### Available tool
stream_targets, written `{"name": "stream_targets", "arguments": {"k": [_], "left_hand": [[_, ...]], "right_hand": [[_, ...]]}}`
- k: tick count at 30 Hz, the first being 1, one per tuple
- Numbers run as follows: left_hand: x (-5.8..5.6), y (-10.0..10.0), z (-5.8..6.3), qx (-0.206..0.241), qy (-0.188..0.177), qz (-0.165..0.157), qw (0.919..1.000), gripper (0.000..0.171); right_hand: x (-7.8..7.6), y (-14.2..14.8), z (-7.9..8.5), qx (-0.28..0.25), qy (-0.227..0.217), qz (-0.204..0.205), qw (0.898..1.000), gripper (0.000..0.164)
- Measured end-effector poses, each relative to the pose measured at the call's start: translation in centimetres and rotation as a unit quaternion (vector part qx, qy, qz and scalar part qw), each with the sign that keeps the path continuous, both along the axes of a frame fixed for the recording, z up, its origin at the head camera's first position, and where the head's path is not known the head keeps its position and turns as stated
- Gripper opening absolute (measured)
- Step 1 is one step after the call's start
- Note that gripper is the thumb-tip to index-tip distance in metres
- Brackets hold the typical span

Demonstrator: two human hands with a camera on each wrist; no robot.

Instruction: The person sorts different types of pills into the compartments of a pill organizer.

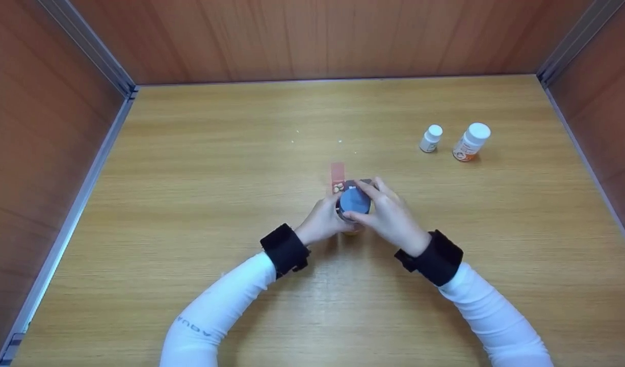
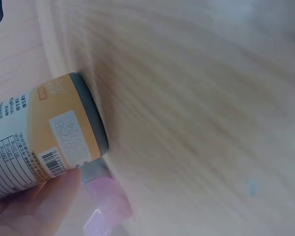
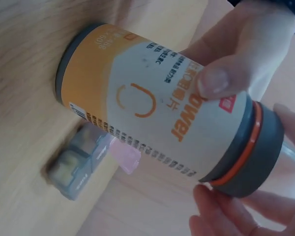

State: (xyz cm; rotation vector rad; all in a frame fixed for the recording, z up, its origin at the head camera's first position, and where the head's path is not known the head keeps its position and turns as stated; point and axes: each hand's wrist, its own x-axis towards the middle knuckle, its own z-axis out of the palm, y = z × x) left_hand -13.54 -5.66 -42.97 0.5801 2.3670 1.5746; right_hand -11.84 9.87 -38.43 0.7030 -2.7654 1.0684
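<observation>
A vitamin bottle (image 3: 147,108) with a white and orange label stands on the table, its dark grey lid (image 1: 354,202) upward. My left hand (image 1: 323,220) grips the bottle's body; in the right wrist view the thumb presses on the label. Around the lid curl the thumb and fingers of my right hand (image 1: 396,219). An orange ring shows below the lid in the right wrist view. Just behind the bottle lies a small pill organizer (image 3: 78,167) with clear and grey compartments. Its pink flap (image 1: 337,169) is raised, and pale tablets show inside. The bottle hides part of the organizer.
A small white bottle (image 1: 431,138) and a larger white bottle with an orange label (image 1: 471,142) stand at the back right. A few white specks (image 1: 340,141) lie on the table behind the organizer. Wooden panels (image 1: 312,41) border the table at the back and sides.
</observation>
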Motion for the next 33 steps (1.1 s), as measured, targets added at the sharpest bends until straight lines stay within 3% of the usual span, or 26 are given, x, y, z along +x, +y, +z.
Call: {"name": "stream_targets", "arguments": {"k": [4,6,8,10,13,15,16,19,22,24,27,30,33], "left_hand": [[0.1,0.0,-0.2,-0.011,0.018,-0.002,0.9998,0.066],[0.2,0.0,-0.2,-0.013,0.017,-0.003,0.9998,0.066],[0.3,0.0,-0.1,-0.013,0.012,-0.002,0.9998,0.066],[0.3,-0.1,0.0,-0.013,0.011,-0.001,0.9999,0.065],[0.3,-0.1,0.1,-0.017,0.018,-0.001,0.9997,0.064],[0.3,0.0,0.1,-0.019,0.020,-0.003,0.9996,0.063],[0.3,0.0,0.1,-0.018,0.018,-0.004,0.9997,0.063],[0.2,0.0,0.0,-0.016,0.010,-0.004,0.9998,0.064],[0.2,0.0,0.0,-0.015,0.011,-0.003,0.9998,0.064],[0.2,0.0,-0.1,-0.017,0.016,-0.001,0.9997,0.064],[0.2,0.0,-0.2,-0.024,0.017,0.003,0.9996,0.064],[0.2,0.0,-0.2,-0.026,0.013,0.005,0.9996,0.063],[0.1,0.0,-0.2,-0.020,0.004,0.006,0.9998,0.064]], "right_hand": [[0.2,-0.5,-0.2,0.066,0.067,-0.033,0.995,0.069],[0.1,-0.4,-0.2,0.086,0.064,-0.026,0.994,0.078],[-0.2,0.1,0.1,0.064,0.013,0.020,0.998,0.083],[-0.7,0.8,0.5,0.011,-0.063,0.086,0.994,0.083],[-1.5,1.8,1.0,-0.074,-0.161,0.175,0.969,0.079],[-1.7,2.2,1.1,-0.097,-0.180,0.198,0.959,0.075],[-1.8,2.2,1.1,-0.100,-0.178,0.198,0.959,0.073],[-1.5,1.9,1.0,-0.081,-0.133,0.164,0.974,0.069],[-0.9,1.1,0.6,-0.045,-0.068,0.102,0.991,0.066],[-0.6,0.5,0.3,-0.023,-0.023,0.061,0.998,0.063],[-0.2,-0.4,-0.5,0.003,0.033,0.002,0.999,0.057],[-0.1,-1.0,-1.0,0.050,0.080,-0.049,0.994,0.057],[-0.3,-1.0,-1.0,0.081,0.045,-0.066,0.994,0.067]]}}
